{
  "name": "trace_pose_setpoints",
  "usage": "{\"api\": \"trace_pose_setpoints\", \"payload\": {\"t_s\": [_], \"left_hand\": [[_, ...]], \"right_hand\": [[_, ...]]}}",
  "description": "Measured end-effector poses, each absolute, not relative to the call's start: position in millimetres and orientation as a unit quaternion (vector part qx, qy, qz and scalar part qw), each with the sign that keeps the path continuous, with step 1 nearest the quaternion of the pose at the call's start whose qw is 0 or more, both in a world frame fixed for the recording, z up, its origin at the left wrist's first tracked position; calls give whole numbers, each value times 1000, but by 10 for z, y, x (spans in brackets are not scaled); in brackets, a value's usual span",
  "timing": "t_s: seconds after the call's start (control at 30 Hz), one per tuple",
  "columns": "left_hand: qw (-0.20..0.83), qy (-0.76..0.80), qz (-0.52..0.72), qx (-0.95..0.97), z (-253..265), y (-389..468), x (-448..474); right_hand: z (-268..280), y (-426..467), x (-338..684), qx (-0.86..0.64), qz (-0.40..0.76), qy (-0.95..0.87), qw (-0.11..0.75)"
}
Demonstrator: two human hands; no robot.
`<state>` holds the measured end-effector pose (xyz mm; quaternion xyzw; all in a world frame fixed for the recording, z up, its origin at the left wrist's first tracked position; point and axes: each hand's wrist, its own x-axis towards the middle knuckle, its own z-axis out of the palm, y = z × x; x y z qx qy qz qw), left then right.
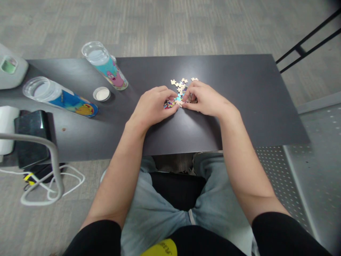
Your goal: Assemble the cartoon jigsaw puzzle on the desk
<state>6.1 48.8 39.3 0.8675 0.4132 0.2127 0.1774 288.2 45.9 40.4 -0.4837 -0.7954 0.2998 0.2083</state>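
A small pile of jigsaw puzzle pieces [182, 87] lies on the dark table, some pale side up, others bright and multicoloured. My left hand [156, 105] curls around the left side of the pile, thumb and fingers close together at its near edge. From the right, my right hand [203, 98] reaches in with fingertips and thumb bent together on the pieces. Both hands nearly meet over a pale puzzle piece [180, 104] at the front of the pile. My fingers partly hide what each hand pinches.
Left on the table [255, 92] stand a clear-topped tube with a pink figure [115, 76], a blue tube [77, 105] and a round white lid [101, 94]. Farther left are a black box-like device [32, 138], a white appliance [12, 69] and a grey curved bar [54, 160].
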Motion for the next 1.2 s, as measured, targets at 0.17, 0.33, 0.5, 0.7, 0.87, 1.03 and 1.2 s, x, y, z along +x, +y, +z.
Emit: {"api": "trace_pose_setpoints", "payload": {"t_s": [0.17, 0.33, 0.5, 0.7, 0.87, 1.03, 1.2], "left_hand": [[222, 422, 255, 841, 383, 508, 48], [229, 409, 241, 850, 346, 537, -19], [238, 402, 235, 852, 272, 579, -33], [249, 391, 278, 841, 295, 570, -26], [226, 404, 294, 836, 355, 555, -93], [198, 429, 207, 857, 323, 574, -177], [244, 417, 231, 844, 289, 585, -152]], "right_hand": [[400, 455, 2907, -475, 315, -791, 220], [398, 449, 2905, -461, 318, -797, 226], [508, 372, 2855, -479, 360, -765, 239], [574, 353, 2867, -482, 347, -760, 264], [416, 418, 2903, -466, 267, -806, 250], [294, 432, 2826, -472, 246, -818, 217], [332, 435, 2757, -458, 287, -813, 217]]}}
